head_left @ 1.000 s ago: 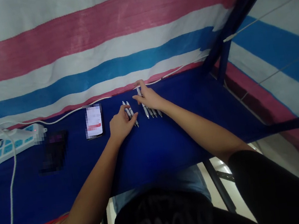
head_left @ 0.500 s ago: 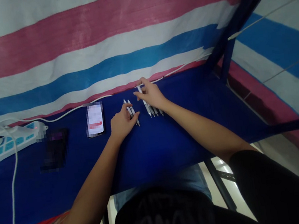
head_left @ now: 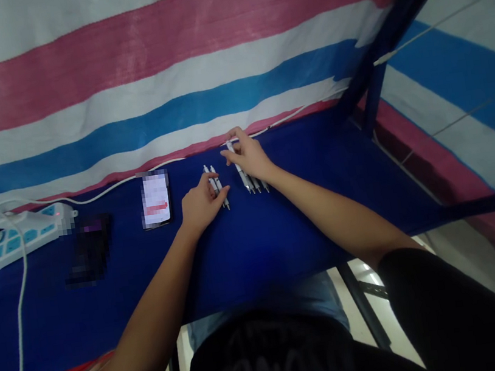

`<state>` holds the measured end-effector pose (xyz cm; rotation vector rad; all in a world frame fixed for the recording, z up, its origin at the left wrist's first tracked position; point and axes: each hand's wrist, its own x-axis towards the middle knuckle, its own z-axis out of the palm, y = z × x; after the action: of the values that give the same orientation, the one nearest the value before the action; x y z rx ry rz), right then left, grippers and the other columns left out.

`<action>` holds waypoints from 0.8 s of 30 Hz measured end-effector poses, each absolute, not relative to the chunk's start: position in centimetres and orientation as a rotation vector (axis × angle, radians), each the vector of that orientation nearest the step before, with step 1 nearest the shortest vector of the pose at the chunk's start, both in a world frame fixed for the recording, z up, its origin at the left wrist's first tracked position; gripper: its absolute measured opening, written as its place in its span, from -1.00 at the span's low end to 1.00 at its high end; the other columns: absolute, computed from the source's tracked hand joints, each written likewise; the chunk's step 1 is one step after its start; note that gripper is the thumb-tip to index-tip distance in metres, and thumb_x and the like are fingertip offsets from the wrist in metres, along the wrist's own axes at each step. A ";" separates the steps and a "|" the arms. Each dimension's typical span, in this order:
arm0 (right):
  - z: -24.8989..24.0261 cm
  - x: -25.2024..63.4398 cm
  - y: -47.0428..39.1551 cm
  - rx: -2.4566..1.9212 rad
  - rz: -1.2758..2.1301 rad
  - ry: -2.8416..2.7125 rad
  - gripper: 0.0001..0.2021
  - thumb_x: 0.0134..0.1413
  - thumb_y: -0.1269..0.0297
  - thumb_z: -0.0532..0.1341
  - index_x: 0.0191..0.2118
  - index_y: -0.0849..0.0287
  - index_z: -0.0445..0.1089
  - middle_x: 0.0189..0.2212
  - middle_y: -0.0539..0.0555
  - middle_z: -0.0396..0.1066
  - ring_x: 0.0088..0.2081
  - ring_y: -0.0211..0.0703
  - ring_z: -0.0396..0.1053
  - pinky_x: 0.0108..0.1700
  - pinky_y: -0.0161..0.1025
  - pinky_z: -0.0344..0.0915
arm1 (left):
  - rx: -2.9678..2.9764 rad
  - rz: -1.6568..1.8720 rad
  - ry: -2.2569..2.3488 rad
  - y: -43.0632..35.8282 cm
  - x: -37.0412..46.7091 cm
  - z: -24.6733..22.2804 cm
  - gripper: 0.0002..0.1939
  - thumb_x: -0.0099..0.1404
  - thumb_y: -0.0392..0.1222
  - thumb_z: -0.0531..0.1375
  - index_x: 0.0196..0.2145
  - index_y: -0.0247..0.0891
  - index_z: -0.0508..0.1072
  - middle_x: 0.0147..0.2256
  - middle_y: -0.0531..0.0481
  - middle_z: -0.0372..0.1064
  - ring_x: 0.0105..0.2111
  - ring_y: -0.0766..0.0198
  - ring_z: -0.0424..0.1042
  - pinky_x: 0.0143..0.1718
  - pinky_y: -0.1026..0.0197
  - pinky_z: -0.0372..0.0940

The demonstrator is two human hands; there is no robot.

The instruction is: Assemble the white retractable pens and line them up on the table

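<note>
On the blue counter (head_left: 256,245), the left hand (head_left: 198,208) curls over two pens (head_left: 218,184), gripping or merely steadying I can't tell, while the right hand (head_left: 250,154) pinches another pen (head_left: 242,177) near its top, seemingly aligning it with neighbouring pens (head_left: 257,186).

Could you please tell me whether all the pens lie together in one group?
No, some pens lie by the left hand, apart from the other pens by the right hand.
</note>
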<state>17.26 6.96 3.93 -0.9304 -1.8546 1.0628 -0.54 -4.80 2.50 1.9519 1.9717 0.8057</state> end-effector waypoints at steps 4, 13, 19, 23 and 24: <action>4.0 17.1 6.7 -0.936 1.059 -1.849 -0.59 0.28 0.26 0.31 0.15 0.05 0.19 -0.45 -0.05 0.52 -0.40 -0.08 0.42 -0.18 -0.07 0.34 | 1.959 0.802 1.972 -4.9 -0.5 2.6 -0.66 0.40 0.04 0.32 0.04 -0.11 0.46 -0.52 0.13 0.41 -0.51 0.20 0.41 -0.45 0.18 0.07; 3.7 16.9 6.7 -0.929 1.067 -1.823 -0.70 0.31 0.18 0.31 0.03 0.02 0.22 -0.42 -0.06 0.56 -0.44 -0.14 0.37 -0.22 -0.11 0.31 | 1.983 0.799 1.955 -4.8 -0.6 2.4 -0.67 0.42 0.06 0.31 0.03 -0.10 0.46 -0.53 0.14 0.41 -0.52 0.20 0.41 -0.46 0.19 0.07; 3.9 17.1 6.5 -0.882 1.069 -1.875 -0.73 0.31 0.21 0.31 0.02 0.01 0.25 -0.45 -0.06 0.53 -0.42 -0.10 0.39 -0.22 -0.09 0.30 | 2.008 0.796 1.948 -4.9 -0.6 2.4 -0.67 0.44 0.05 0.28 0.08 -0.08 0.49 -0.52 0.12 0.42 -0.51 0.21 0.42 -0.46 0.20 0.08; 4.0 17.0 6.4 -0.914 1.080 -1.847 -0.54 0.28 0.21 0.34 0.17 0.02 0.18 -0.44 -0.06 0.54 -0.41 -0.07 0.43 -0.19 -0.07 0.33 | 2.018 0.772 1.950 -4.9 -0.7 2.5 -0.66 0.47 0.05 0.26 0.11 -0.08 0.49 -0.51 0.12 0.41 -0.50 0.21 0.42 -0.45 0.19 0.09; 3.9 17.0 6.5 -0.915 1.087 -1.838 -0.54 0.27 0.21 0.35 0.17 0.02 0.18 -0.44 -0.07 0.55 -0.41 -0.08 0.43 -0.19 -0.07 0.33 | 2.014 0.769 1.954 -4.9 -0.6 2.6 -0.66 0.47 0.05 0.26 0.12 -0.07 0.49 -0.50 0.12 0.42 -0.49 0.21 0.43 -0.44 0.19 0.09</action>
<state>16.97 6.45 3.92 -0.9154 -1.8380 1.0870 -0.65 -4.93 2.55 2.0142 1.9545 0.7687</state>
